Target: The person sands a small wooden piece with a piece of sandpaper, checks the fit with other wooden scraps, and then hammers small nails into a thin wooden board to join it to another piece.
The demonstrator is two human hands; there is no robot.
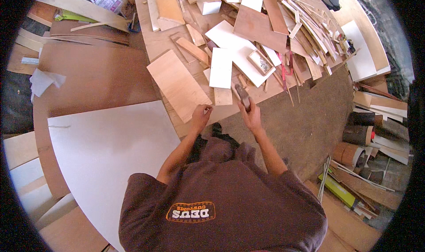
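My right hand (252, 115) is closed around the handle of a hammer (242, 95), whose dark head sits over the near edge of a plywood sheet (155, 39). My left hand (201, 113) is closed on that same near edge, just left of a small pale wood block (222, 96); what its fingers pinch is too small to tell. A tan plywood offcut (178, 84) lies to the left of both hands. White laminate pieces (221, 67) lie just beyond the block.
A heap of wood strips and offcuts (305, 30) covers the far right. A small framed box (260, 62) rests on white board. A large white panel (110, 150) lies at my left over brown board (97, 75). Rolls and scraps (361, 141) lie on the floor at right.
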